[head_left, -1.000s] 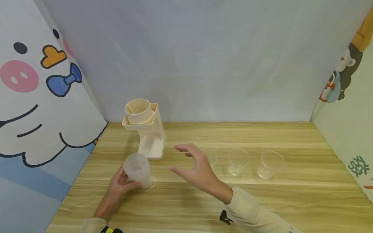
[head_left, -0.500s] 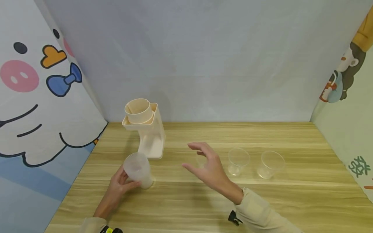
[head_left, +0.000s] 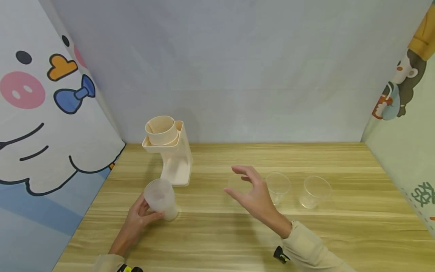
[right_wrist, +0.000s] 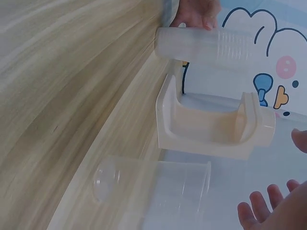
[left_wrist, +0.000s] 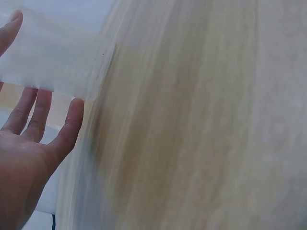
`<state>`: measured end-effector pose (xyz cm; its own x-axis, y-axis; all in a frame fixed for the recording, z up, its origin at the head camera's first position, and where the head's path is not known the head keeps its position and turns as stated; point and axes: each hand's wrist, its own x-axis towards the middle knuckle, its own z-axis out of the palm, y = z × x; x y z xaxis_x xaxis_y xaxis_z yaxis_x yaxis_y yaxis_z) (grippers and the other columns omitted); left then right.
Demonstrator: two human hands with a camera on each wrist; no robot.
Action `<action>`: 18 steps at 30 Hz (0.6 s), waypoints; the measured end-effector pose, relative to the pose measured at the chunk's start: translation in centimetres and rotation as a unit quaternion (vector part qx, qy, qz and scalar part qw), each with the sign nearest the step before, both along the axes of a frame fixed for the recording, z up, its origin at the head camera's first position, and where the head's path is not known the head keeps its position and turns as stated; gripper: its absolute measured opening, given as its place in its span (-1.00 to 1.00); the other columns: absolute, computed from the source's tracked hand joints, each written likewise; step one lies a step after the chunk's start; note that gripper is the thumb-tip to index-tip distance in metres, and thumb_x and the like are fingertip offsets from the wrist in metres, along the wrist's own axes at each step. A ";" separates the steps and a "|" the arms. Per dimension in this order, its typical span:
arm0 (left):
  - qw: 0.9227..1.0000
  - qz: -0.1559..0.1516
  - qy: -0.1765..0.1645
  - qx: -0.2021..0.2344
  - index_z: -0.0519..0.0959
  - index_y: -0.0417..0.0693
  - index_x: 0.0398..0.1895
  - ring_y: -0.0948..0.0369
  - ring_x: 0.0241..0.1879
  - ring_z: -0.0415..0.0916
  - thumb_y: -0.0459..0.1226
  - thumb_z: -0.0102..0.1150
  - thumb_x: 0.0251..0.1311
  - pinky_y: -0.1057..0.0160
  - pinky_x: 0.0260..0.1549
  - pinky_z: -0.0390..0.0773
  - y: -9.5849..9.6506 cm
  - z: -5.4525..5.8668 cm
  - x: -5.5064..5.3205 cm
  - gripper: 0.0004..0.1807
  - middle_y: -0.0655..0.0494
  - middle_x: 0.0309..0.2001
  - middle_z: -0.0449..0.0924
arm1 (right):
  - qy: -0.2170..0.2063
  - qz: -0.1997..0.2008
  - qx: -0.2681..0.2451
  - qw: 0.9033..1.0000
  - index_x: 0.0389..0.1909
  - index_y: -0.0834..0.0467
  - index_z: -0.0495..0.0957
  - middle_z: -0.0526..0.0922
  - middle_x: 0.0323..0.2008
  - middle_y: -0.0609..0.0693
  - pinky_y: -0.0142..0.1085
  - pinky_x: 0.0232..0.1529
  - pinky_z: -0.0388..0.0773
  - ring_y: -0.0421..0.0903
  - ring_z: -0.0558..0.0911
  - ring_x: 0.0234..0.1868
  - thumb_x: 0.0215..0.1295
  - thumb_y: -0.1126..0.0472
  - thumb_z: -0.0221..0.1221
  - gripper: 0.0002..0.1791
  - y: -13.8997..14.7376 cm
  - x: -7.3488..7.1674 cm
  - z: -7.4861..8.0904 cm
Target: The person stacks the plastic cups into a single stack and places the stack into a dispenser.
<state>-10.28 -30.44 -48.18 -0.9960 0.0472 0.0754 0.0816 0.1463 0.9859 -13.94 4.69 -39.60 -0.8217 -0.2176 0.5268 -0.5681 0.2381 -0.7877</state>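
My left hand grips a stack of frosted plastic cups, which stands upright on the table in front of a cream cup holder. Several stacked rims of the cups show at the top end in the right wrist view. In the left wrist view the fingers and thumb lie on opposite sides of the cup wall. My right hand is held with thumb and fingers spread apart, nothing between them. A clear cup stands close by it, faint and partly hidden in the head view.
Two more clear cups, a middle one and a right one, stand in a row on the wooden table. The cream holder carries a round sleeve on top. A grey backdrop and printed side panels enclose the table.
My right hand has moved to the right, away from the stack, passing in front of the leftmost clear cup. The left hand and the cup stack have stayed in place.
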 end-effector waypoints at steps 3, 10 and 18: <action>1.000 -0.001 0.004 0.002 0.11 -0.05 0.43 0.30 0.08 0.42 -0.49 0.33 0.00 0.32 -0.09 0.54 0.0 0.0 0.0 -0.09 0.13 0.14 0.41 | 0.002 -0.011 0.003 1.000 0.06 0.28 0.49 0.55 0.02 0.12 -0.05 0.03 0.47 0.07 0.50 0.07 -0.05 0.36 0.43 -0.42 0.2 0.4 0.7; 1.000 -0.001 0.006 0.005 0.11 -0.06 0.42 0.30 0.08 0.43 -0.48 0.33 0.00 0.32 -0.10 0.54 0.1 0.1 0.1 -0.10 0.16 0.13 0.42 | -0.005 -0.036 0.012 0.999 0.03 0.35 0.48 0.53 0.01 0.20 0.06 0.01 0.45 0.16 0.48 0.07 -0.09 0.43 0.42 -0.42 0.8 0.7 1.0; 1.000 -0.004 0.008 0.010 0.11 -0.07 0.42 0.31 0.08 0.42 -0.49 0.32 0.01 0.32 -0.10 0.54 0.1 0.2 0.2 -0.11 0.18 0.13 0.42 | -0.009 -0.051 0.014 0.999 0.07 0.16 0.50 0.53 0.05 0.04 0.04 0.01 0.46 -0.01 0.46 0.11 -0.08 0.28 0.46 -0.39 1.7 -0.6 -2.2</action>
